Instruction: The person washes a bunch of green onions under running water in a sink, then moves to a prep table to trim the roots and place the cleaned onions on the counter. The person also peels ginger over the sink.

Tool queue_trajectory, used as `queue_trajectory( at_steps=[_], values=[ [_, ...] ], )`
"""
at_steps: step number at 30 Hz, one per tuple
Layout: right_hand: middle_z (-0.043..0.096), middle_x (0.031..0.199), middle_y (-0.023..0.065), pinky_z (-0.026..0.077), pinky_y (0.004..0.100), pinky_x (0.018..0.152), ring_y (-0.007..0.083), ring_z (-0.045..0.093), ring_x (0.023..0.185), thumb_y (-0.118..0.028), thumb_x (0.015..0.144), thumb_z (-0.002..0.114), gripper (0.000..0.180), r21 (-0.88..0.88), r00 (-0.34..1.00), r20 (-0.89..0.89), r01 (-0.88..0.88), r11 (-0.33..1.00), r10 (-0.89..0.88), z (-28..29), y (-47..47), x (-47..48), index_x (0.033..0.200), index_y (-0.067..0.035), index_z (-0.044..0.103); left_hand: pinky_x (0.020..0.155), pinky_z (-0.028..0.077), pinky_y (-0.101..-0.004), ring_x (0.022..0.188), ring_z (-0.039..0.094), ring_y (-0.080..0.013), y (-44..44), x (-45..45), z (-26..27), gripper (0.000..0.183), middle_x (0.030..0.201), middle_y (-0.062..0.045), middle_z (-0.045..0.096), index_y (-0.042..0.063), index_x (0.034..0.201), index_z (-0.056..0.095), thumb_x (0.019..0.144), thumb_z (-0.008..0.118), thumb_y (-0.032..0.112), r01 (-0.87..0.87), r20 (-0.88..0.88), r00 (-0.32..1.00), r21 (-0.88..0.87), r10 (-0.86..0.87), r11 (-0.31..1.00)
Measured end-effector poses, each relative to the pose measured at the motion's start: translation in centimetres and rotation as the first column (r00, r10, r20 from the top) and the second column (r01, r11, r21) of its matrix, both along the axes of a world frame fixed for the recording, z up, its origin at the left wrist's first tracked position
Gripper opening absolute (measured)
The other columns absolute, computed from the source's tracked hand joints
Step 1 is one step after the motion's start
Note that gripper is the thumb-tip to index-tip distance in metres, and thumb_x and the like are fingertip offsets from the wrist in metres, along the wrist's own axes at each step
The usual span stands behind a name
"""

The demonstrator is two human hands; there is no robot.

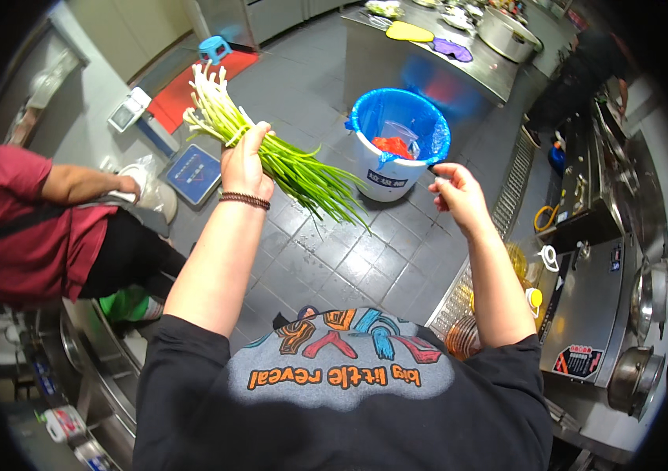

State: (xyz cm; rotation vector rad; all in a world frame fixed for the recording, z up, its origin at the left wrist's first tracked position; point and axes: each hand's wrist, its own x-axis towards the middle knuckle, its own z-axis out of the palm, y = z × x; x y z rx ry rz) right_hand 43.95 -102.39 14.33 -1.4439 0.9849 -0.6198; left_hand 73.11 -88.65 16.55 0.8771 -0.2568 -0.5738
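Observation:
A bundle of green onions (287, 162) is gripped in my left hand (247, 159), white root ends up and to the left. Its long green leaves trail down to the right, and a band wraps the stalks near the white part. My right hand (460, 197) is raised in front of me with curled fingers. Its fingertips overlap the near right side of a white trash bin (389, 187) in view; I cannot tell if they touch it or pinch something small and dark. A blue plastic liner (363, 115) covers the bin's rim, with red and clear plastic inside.
A steel table (369, 29) at the back bears a large pot (504, 35) and cloths. On the left, a person in red (34, 229) stands near a floor scale (192, 173). Another person (575, 76) stands far right, by steel counters. A drain grate (513, 182) crosses the tiled floor.

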Motion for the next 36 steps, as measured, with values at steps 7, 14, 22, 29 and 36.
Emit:
queue_trajectory(
  at_steps=[7,14,22,29,36],
  values=[
    [0.061,0.084,0.0075,0.046,0.0233,0.057,0.0102,0.055,0.065,-0.009,0.087,0.05,0.017,-0.102,0.987,0.0,0.16,0.982,-0.161,-0.5,-10.8,2.5,0.103,-0.003,0.049,0.067,0.047,-0.0292,0.074,0.057,-0.0173,-11.2,3.0,-1.2,0.023,0.081,-0.006,0.057,0.002,0.092,0.054,0.073,0.066,0.003,0.053,0.039,0.998,0.025,-0.054,0.998],
    [0.063,0.089,0.0086,0.048,0.0261,0.071,0.0134,0.06,0.079,-0.011,0.087,0.05,0.011,-0.325,0.984,0.157,0.135,0.936,-0.087,-5.3,-28.6,6.8,0.095,-0.003,0.053,0.069,0.048,-0.0291,0.075,0.057,-0.0177,-26.4,4.2,-3.2,0.024,0.082,-0.007,0.058,0.001,0.093,0.054,0.072,0.065,-0.001,-0.02,0.132,0.991,0.024,0.016,1.0],
    [0.055,0.115,0.0144,0.039,0.0335,0.091,0.0246,0.05,0.11,-0.025,0.088,0.051,0.026,-0.42,0.969,-0.22,-0.195,0.886,0.109,-12.5,-45.3,9.8,0.106,-0.01,0.061,0.071,0.048,-0.0299,0.076,0.058,-0.0188,-42.3,2.4,-4.6,0.021,0.083,-0.009,0.06,0.0,0.092,0.053,0.074,0.064,-0.001,-0.102,0.21,0.975,0.143,0.07,0.984],
    [0.062,0.088,0.0044,0.046,0.0251,0.075,0.0115,0.058,0.083,-0.012,0.084,0.056,0.015,-0.223,0.998,-0.004,-0.055,0.973,0.056,-10.0,-49.1,9.1,0.096,-0.003,0.062,0.07,0.048,-0.0311,0.075,0.058,-0.0195,-49.3,1.9,-6.3,0.019,0.081,-0.009,0.06,0.001,0.09,0.054,0.073,0.064,-0.001,-0.046,0.097,0.995,0.171,0.03,0.984],
    [0.063,0.086,0.0051,0.047,0.0252,0.072,0.0122,0.059,0.079,-0.01,0.081,0.059,0.015,-0.407,0.942,0.079,-0.269,0.873,0.328,-2.1,-45.7,9.1,0.092,-0.002,0.063,0.077,0.047,-0.0362,0.079,0.057,-0.0216,-53.8,1.4,-6.8,0.013,0.083,-0.009,0.059,0.003,0.091,0.052,0.079,0.058,0.001,0.078,-0.166,0.984,0.056,-0.068,0.995]
  ],
)
